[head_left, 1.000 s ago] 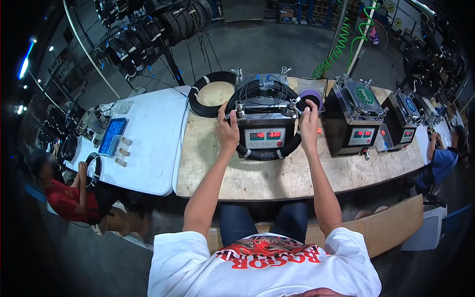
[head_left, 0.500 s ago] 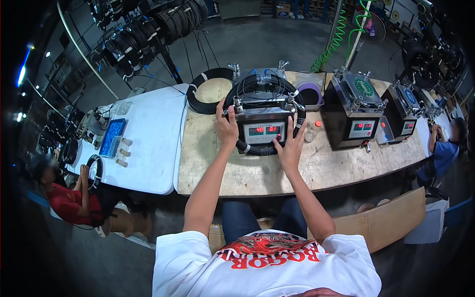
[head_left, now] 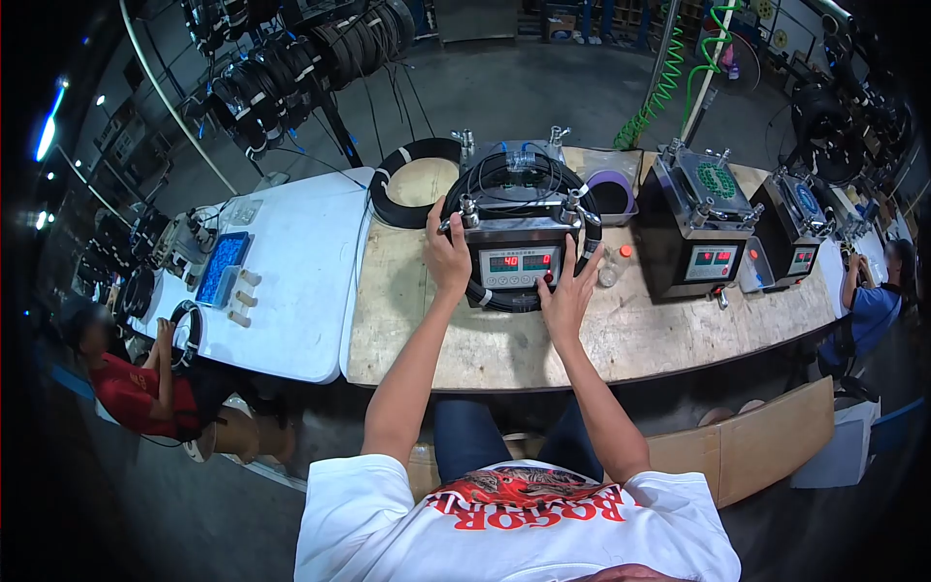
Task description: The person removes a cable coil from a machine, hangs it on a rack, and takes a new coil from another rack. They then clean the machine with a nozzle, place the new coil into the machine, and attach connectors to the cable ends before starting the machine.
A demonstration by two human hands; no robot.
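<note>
A machine (head_left: 521, 249) with a red digital display stands on the wooden table, a black cable coil (head_left: 592, 218) looped around its front and top. At the left side of the machine, my left hand (head_left: 447, 247) is wrapped round the coil. My right hand (head_left: 572, 291) is at the lower right of the front panel, its thumb by the red button (head_left: 548, 277) and its fingers raised and apart along the coil's right side. Whether those fingers grip the coil is unclear. Thin cable ends lie across the machine's top, near metal clamps (head_left: 469, 208).
Another black coil (head_left: 396, 211) lies behind left. Two similar machines (head_left: 713, 260) (head_left: 801, 254) stand right, near a small jar (head_left: 608, 274) and a purple-rimmed container (head_left: 611, 194). The white table (head_left: 291, 320) holds a blue tray (head_left: 222, 270). Co-workers sit left (head_left: 136, 388) and right (head_left: 878, 306).
The display's right-hand number now reads 0 instead of 0.3. The machine and both hands appear slightly lower and further right in view; the grip looks the same.
</note>
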